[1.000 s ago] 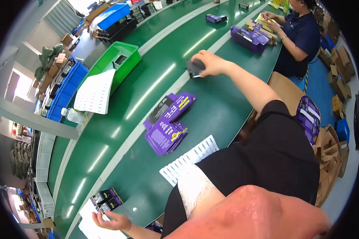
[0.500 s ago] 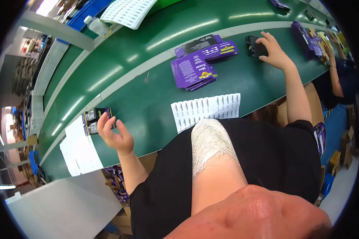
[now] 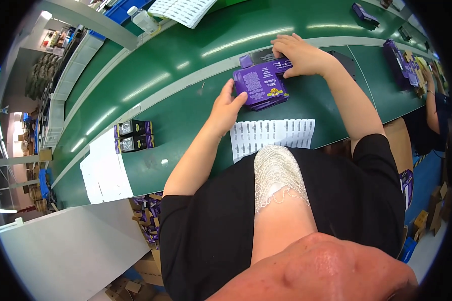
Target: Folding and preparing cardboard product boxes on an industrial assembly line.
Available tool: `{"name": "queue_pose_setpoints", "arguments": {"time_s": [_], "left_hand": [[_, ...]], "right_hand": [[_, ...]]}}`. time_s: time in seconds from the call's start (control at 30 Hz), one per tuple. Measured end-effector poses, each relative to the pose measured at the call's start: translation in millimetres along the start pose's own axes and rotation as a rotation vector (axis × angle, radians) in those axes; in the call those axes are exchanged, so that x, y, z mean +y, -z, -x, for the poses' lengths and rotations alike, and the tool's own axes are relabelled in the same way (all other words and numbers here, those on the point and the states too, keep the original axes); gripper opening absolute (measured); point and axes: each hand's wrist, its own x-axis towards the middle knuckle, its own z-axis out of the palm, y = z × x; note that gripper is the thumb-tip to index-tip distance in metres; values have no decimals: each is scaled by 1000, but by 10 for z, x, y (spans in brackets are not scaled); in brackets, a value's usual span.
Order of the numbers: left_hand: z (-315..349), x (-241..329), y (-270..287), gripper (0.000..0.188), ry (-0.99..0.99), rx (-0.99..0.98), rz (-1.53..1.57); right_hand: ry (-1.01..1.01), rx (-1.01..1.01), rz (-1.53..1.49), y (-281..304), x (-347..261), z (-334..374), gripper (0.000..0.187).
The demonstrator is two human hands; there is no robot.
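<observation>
A stack of flat purple cartons (image 3: 258, 85) lies in front of me on the green table. My left hand (image 3: 225, 111) is at the stack's left edge, thumb and fingers apart, the thumb touching or just over the top carton. Across the stack's far right end reaches my right hand (image 3: 302, 56), its fingers bent over the far edge and its thumb at the near edge, the carton end between them. Beyond my right wrist sits a black tray-like piece (image 3: 344, 64), partly covered by the forearm.
A sheet of printed labels (image 3: 273, 136) lies near the table's front edge. Two filled purple-and-black boxes (image 3: 134, 136) stand at the left beside white paper (image 3: 103, 170). Farther back are a bottle (image 3: 143, 21) and more label sheets (image 3: 183, 10). A co-worker's arm (image 3: 431, 108) shows at right.
My left hand has moved right, from the filled boxes to the carton stack. My right hand has left the black piece and come left onto the cartons. The view has shifted slightly.
</observation>
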Motion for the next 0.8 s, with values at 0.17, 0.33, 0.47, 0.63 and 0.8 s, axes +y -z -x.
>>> {"name": "queue_pose_setpoints", "arguments": {"time_s": [0.17,0.33,0.47,0.63,0.8], "left_hand": [[18,196,-91,69,24,-121,96],[365,342,209,57,-14,-190,-133],[425,325,331,51,-59,-218,-275],[490,228,189,34,24,-295,-269],[509,232,141,28,14,-234,-169]], "right_hand": [[-36,-63,-75,50,64,18,47],[236,426,38,-225,-117,372,37],[233,320,-341,-63,-642,736,21],[111,88,-278,-336,-941,846,12],[162,85,-209,-393,-953,847,13]]}}
